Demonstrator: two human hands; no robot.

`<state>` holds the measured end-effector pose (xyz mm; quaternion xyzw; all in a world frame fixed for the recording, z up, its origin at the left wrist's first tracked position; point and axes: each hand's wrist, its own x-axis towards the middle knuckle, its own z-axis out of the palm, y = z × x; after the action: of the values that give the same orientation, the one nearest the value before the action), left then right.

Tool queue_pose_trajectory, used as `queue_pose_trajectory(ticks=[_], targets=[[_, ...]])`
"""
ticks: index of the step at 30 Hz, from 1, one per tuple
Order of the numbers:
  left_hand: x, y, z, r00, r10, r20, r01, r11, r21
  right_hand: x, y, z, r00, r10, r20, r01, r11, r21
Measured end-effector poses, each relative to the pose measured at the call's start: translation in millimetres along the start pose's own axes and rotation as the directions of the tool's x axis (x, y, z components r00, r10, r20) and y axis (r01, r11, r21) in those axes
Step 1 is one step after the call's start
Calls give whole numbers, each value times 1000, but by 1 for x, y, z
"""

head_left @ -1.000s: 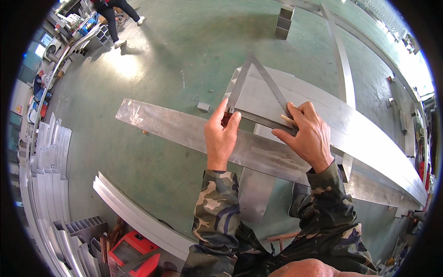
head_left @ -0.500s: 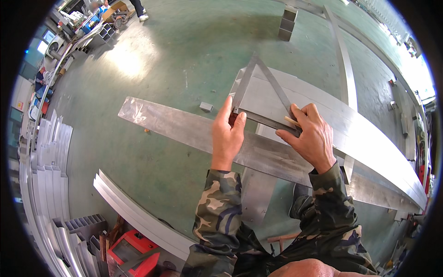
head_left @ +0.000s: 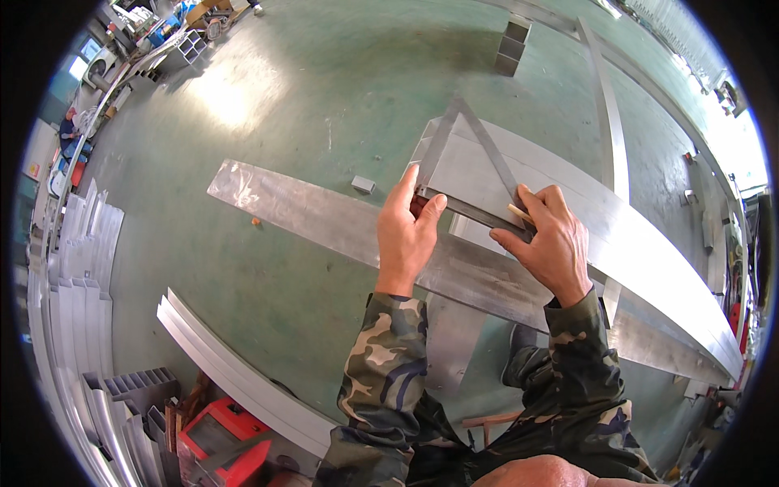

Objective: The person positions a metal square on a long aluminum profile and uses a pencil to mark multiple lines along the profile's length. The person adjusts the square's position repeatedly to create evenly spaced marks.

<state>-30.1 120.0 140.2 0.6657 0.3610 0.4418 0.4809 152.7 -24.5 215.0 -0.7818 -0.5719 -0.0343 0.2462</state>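
A metal triangle square rests against the end of a wide silvery metal profile, its point facing away from me. My left hand is closed around the left corner of the square; something dark red shows between thumb and fingers, too covered to name. At the right corner, my right hand pinches the square's thick base edge. A thin, light wooden stick, perhaps a pencil, pokes out between the right thumb and fingers. Under both hands runs a long flat metal bar, its left end sticking out over the floor.
A small metal block lies beyond the bar. Long profiles and a red machine are at lower left, with stacked profiles along the left. Another long beam stretches away at right. A person sits far left.
Both hands keep their grip on the triangle square, which stays against the profile. The view has shifted slightly, and the standing person's legs at the top have nearly left it.
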Motion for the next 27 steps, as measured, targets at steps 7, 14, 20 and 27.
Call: queue_pose_trajectory(ticks=[7,14,20,27], targets=[[-1,3,1,999,-46,-8,44,992,-121,0,2,2,1000,-7,-10,7,1000,7],[-3,3,0,998,-64,-18,62,993,-104,-1,2,2,1000,-8,-13,8,1000,7],[-4,3,2,998,-63,-17,60,992,-109,-1,4,2,1000,-14,-17,14,1000,1],[-4,3,1,999,-50,-17,49,996,-76,-1,4,2,1000,-8,-23,8,1000,15]])
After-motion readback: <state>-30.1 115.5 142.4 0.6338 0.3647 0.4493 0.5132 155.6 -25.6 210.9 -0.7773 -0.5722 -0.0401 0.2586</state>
